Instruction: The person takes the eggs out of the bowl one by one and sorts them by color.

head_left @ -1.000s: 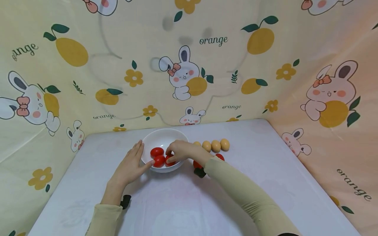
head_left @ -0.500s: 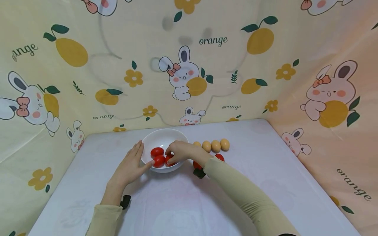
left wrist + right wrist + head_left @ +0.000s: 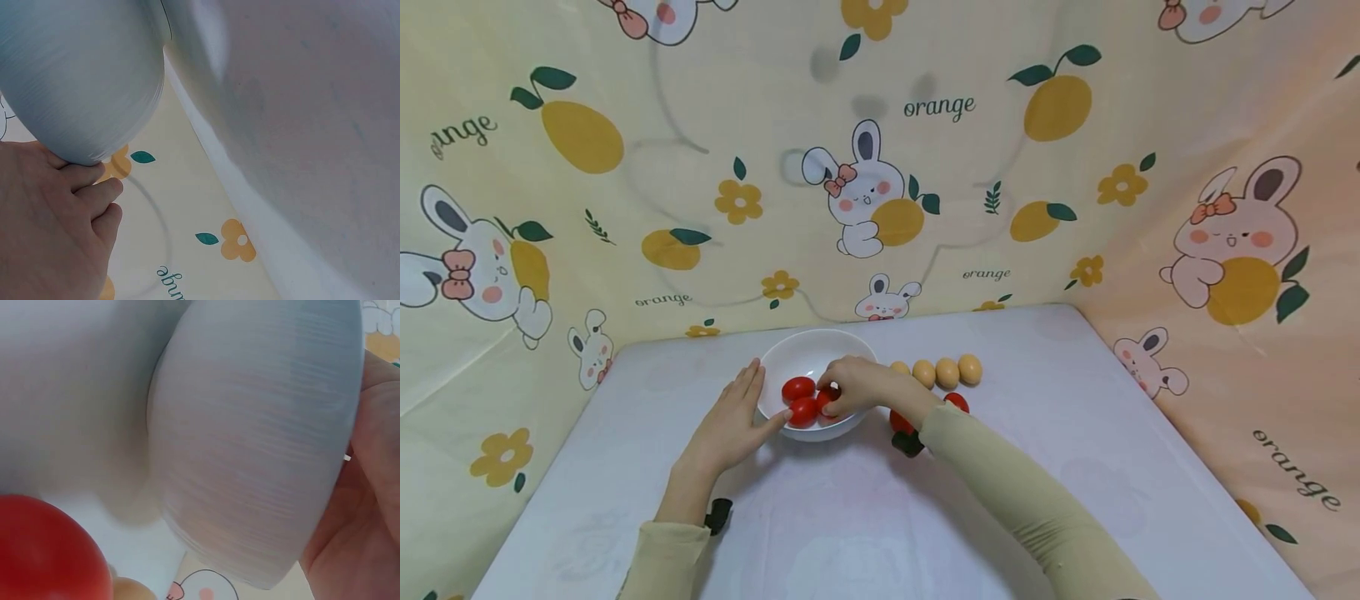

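A white bowl (image 3: 782, 354) stands toward the back of the table, holding red tomatoes, smooth and oval. Two of them, a rear tomato (image 3: 798, 389) and a front tomato (image 3: 802, 412), lie on its left side. My left hand (image 3: 727, 423) rests against the bowl's left outside with straight fingers, its thumb reaching over the near rim. Inside the bowl, my right hand (image 3: 859, 385) pinches a third tomato (image 3: 828, 403), partly covered by the fingers. From the left wrist, the fingers (image 3: 100, 194) touch the bowl's wall (image 3: 87, 81). The right wrist view shows mostly the bowl's outside (image 3: 256, 437).
Right of the bowl, several brown eggs (image 3: 947, 372) sit in a row. In front of them are more red tomatoes (image 3: 957, 402), partly hidden by the right forearm (image 3: 1000, 475). A printed cloth wall (image 3: 730, 275) borders the white table (image 3: 850, 517).
The right fingers have shifted very slightly left with the pinched tomato, and a little more of it shows. My left hand and the bowl have stayed in place.
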`<move>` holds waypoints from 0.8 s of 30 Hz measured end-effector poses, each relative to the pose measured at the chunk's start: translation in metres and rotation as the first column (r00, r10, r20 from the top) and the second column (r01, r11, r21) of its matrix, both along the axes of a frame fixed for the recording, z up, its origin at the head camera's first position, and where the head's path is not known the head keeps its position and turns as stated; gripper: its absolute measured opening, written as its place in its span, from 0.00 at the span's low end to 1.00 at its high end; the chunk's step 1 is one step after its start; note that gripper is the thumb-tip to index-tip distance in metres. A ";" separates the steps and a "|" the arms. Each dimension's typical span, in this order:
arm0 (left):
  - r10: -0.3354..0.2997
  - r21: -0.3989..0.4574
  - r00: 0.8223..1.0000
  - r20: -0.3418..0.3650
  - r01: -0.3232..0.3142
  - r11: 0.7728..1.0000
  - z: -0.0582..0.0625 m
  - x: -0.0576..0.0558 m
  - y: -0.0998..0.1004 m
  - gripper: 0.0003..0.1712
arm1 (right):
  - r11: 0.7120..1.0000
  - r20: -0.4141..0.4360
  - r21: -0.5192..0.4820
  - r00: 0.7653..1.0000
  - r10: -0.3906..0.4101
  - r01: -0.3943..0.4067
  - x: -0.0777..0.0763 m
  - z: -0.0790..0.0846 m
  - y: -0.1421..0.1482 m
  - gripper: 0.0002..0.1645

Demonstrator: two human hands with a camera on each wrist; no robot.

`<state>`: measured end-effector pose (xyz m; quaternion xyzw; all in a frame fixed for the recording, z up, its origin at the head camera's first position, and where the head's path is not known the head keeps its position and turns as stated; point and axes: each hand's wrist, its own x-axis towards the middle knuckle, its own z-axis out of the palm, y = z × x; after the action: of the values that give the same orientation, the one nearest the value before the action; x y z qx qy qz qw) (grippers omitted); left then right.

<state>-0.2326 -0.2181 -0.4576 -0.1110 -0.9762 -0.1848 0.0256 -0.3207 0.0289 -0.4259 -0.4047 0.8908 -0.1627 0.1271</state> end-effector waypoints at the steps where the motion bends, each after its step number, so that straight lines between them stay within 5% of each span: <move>1: 0.001 0.001 1.000 0.001 -0.001 1.000 0.000 0.000 0.000 0.59 | 1.000 -0.003 -0.014 1.000 0.001 -0.001 0.001 0.001 0.001 0.23; 12: -0.004 -0.010 1.000 -0.014 0.004 1.000 -0.001 -0.001 0.001 0.58 | 0.984 -0.117 -0.159 0.991 0.058 -0.076 0.009 0.014 0.011 0.24; 24: 0.023 -0.008 1.000 0.002 -0.023 1.000 -0.001 0.000 0.003 0.58 | 0.954 -0.154 -0.301 0.987 -0.053 0.005 0.020 0.025 0.036 0.26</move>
<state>-0.2329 -0.2152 -0.4590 -0.0997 -0.9781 -0.1806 0.0261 -0.3008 0.0647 -0.4005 -0.4178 0.8690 -0.2647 -0.0100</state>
